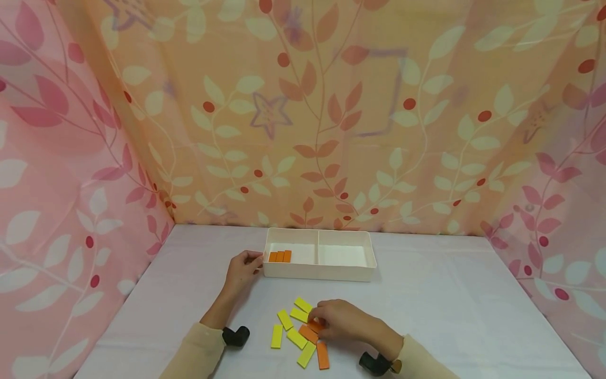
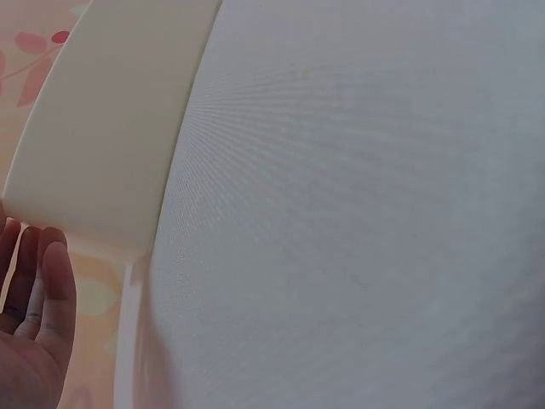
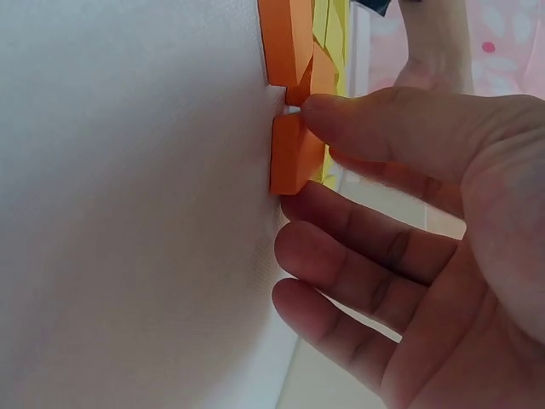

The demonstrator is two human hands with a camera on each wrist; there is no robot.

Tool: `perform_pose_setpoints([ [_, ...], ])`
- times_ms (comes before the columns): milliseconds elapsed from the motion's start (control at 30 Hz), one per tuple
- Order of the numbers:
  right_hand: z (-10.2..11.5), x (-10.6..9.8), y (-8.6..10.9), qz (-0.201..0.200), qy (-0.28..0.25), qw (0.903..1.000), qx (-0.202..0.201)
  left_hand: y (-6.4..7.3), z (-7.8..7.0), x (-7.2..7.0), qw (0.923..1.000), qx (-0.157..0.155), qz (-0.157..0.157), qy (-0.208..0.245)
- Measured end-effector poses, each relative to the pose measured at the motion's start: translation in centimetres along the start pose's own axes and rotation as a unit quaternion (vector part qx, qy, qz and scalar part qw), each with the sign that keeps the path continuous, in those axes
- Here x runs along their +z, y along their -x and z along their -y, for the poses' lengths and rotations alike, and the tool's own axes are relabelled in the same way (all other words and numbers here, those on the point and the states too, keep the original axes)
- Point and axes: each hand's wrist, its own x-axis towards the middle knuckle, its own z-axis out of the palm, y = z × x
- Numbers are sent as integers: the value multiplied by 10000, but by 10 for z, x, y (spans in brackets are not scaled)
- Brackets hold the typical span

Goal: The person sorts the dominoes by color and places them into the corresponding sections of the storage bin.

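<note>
A white two-compartment tray (image 1: 318,271) stands at the back of the table. My left hand (image 1: 242,271) is at its left end, its lightly bent fingers (image 2: 53,273) touching the end wall in the left wrist view. Several orange blocks (image 1: 280,256) stand in a row in the left compartment. Over the loose pile, my right hand (image 1: 343,321) pinches an orange block (image 3: 295,155) between thumb and index finger, low at the table. Beside it lie two more orange blocks (image 1: 323,356) and several yellow blocks (image 1: 296,338), flat and partly touching.
The right compartment (image 1: 345,256) of the tray shows its bare floor. A white cloth (image 1: 426,295) covers the table. Patterned curtains (image 1: 322,173) close off the back and both sides. Each wrist wears a black camera (image 1: 235,336).
</note>
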Motion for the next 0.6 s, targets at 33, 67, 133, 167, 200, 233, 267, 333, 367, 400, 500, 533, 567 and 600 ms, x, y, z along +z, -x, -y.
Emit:
perform_pose_setpoints([
  [33, 0, 0, 1, -4, 27, 10000, -37, 0, 0, 0, 10000, -6, 0, 14],
  [67, 0, 0, 1, 7, 38, 10000, -52, 0, 0, 0, 10000, -12, -2, 26],
  [133, 0, -1, 3, 25, 51, 10000, -68, 0, -1, 0, 10000, -14, 0, 21],
  [167, -1, -1, 3, 42, 32, 10000, -57, 0, -1, 0, 10000, -26, -2, 23],
  [200, -1, -1, 4, 61, 21, 10000, -46, 0, -1, 0, 10000, -42, -6, 27],
  [233, -2, -1, 4, 73, 24, 10000, -34, 0, -1, 0, 10000, -54, -9, 23],
  [267, -2, -1, 5, 92, 21, 10000, -15, 1, -2, 0, 10000, -61, -8, 7],
  [333, -3, -1, 5, 115, 37, 9999, -15, 1, -2, 0, 10000, -81, -12, -13],
  [367, -3, -1, 5, 119, 71, 9999, -34, 1, -2, 0, 10000, -91, -17, -16],
  [400, -4, -1, 6, 130, 101, 9998, -66, 2, -3, 0, 10000, -90, -20, -25],
  [500, -4, -1, 6, 205, 95, 9997, -121, 2, -3, 0, 10000, -68, -21, -39],
  [533, -4, -1, 6, 241, 94, 9996, -124, 2, -3, 0, 10000, -62, -19, -39],
  [567, -4, -1, 6, 281, 97, 9995, -125, 2, -3, 0, 10000, -64, -18, -32],
  [600, -4, -1, 7, 328, 81, 9994, -119, 2, -3, 0, 10000, -62, -16, -34],
])
